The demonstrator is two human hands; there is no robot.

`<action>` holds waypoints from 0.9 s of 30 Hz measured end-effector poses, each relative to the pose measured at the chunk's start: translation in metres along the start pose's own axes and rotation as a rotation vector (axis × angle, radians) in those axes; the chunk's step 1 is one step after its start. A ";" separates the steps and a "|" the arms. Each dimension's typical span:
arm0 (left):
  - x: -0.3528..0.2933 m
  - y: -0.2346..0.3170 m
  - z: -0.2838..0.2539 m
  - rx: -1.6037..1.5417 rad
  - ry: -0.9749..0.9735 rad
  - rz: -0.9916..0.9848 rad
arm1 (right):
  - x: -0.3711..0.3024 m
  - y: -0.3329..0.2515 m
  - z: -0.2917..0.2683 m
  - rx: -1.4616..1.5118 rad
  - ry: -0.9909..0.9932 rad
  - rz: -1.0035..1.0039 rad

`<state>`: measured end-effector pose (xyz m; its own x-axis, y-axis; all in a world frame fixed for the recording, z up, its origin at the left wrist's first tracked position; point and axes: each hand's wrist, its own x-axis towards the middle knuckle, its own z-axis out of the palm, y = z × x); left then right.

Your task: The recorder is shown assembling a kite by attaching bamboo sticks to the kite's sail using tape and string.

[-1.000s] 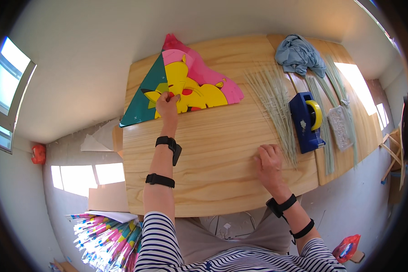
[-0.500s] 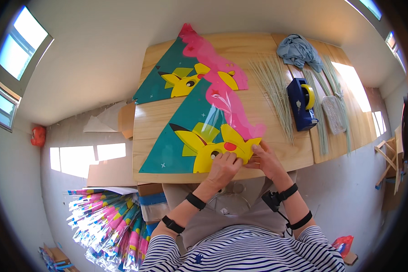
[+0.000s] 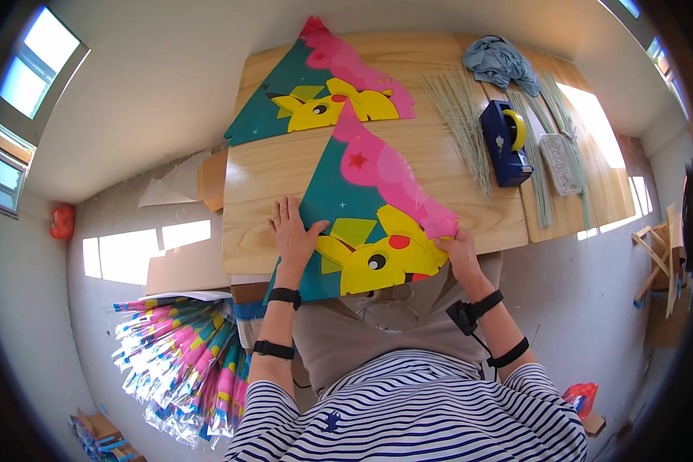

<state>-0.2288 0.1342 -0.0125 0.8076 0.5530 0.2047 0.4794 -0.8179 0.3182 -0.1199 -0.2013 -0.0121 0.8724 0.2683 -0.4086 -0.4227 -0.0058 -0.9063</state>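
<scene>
Kite sheet [image 3: 362, 208]: we press left hand [image 3: 292, 235] flat, fingers spread; right hand [image 3: 458, 250] fingers pinch its edge; keep it square on desk [image 3: 454, 192]

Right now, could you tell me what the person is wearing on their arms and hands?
Both hands, the left hand and the right hand, are bare, without gloves. Each forearm carries two black bands, one at the wrist and one higher up. The right wrist band holds a small black box with a thin cable. The sleeves are navy-and-white striped.

Both hands [image 3: 294, 235] on triangular kite sheet [image 3: 366, 212], wooden table [image 3: 273, 173]
</scene>
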 end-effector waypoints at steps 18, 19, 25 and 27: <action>-0.097 -0.019 -0.034 -0.565 -0.099 -0.503 | 0.085 -0.085 0.038 -1.088 0.380 -0.935; -0.104 -0.020 -0.029 -0.663 -0.130 -0.555 | 0.070 -0.076 0.046 -1.071 0.262 -0.906; -0.128 0.034 -0.019 -0.887 -0.459 -0.275 | -0.014 0.001 0.081 -1.342 -0.033 -0.738; -0.131 0.043 -0.017 -1.027 -0.609 -0.372 | -0.013 0.005 0.074 -1.318 -0.110 -0.728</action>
<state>-0.3203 0.0295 -0.0103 0.8399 0.3360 -0.4263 0.4445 0.0250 0.8954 -0.1515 -0.1334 -0.0035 0.7406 0.6620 0.1152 0.6502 -0.6626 -0.3717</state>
